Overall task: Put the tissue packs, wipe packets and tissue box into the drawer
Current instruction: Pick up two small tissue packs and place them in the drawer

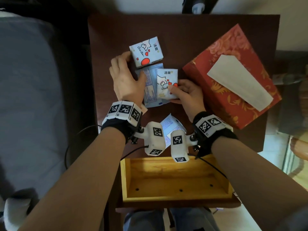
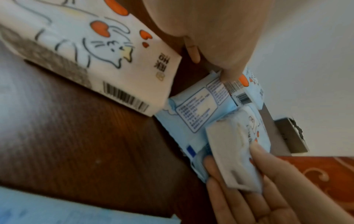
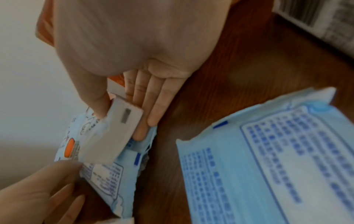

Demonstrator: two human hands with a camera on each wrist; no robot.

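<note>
My right hand grips a small tissue pack with red hearts, thumb on top and fingers beneath; the same pack shows in the right wrist view. It lies over a blue wipe packet. My left hand is spread, with its thumb on that wipe packet and its fingertips at the left side of a larger tissue pack. A second wipe packet lies near my wrists. The red tissue box stands at the right. The wooden drawer is pulled open below.
The dark brown table top ends at the drawer side. A grey-blue bed or cushion fills the left. Cables run from the wrist cameras over the drawer's back rim.
</note>
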